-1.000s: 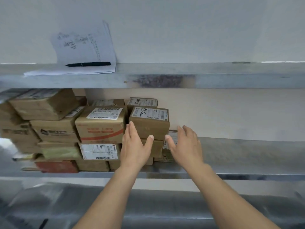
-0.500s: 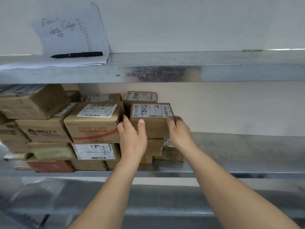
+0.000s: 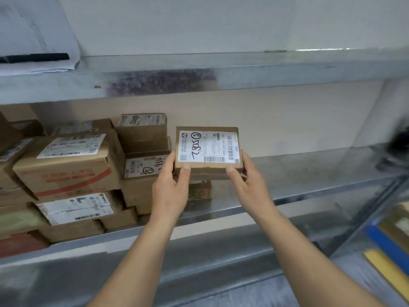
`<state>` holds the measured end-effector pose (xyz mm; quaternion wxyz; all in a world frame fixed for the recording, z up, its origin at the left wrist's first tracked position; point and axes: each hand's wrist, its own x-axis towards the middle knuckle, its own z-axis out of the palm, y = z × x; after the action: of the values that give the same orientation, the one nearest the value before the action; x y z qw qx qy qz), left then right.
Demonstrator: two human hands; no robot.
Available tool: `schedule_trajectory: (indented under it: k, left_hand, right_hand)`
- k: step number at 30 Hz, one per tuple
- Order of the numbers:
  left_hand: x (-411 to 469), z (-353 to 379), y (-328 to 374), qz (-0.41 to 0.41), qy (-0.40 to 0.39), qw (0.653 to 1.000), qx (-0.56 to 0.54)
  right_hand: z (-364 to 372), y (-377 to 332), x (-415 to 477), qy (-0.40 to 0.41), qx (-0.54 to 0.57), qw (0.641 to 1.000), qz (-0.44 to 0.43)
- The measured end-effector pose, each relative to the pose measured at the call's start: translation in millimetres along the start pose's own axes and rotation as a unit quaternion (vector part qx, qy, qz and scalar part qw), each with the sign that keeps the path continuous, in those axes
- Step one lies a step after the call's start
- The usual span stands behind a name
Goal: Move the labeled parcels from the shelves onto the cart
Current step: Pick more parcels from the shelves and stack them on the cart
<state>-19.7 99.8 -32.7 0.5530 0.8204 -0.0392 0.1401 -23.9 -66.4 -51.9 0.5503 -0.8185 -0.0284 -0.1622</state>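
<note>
Two bare hands on one small flat brown cardboard parcel point(image 3: 207, 149), white shipping label with handwritten black digits on top. Left hand point(image 3: 170, 189) grips left end, thumb on front edge; right hand point(image 3: 250, 185) grips right end likewise. Parcel held in air before grey metal middle shelf point(image 3: 298, 173), just right of stacked brown cardboard boxes point(image 3: 70, 169). White paper sheets point(image 3: 33, 29), black pen point(image 3: 35, 58) on upper shelf point(image 3: 243, 69).

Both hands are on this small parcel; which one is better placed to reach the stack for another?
Probably left. The left hand holds the parcel on the side nearest the stacked parcels; the right hand holds its far side.
</note>
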Motion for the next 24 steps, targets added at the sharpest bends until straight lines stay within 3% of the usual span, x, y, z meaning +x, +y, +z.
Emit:
schedule_trajectory:
  k: [14,24]
  left_hand:
    - [-26.1,131.8,10.1,0.048,-0.204,0.975,-0.072]
    - [-49.0,292.1,73.6,0.098,-0.335,0.93,-0.114]
  right_hand:
    - [-113.6,68.5,-66.6,0.182,-0.081,0.974,0.109]
    - [-256.6,121.5,-103.7,0.306,-0.101,0.934,0.156]
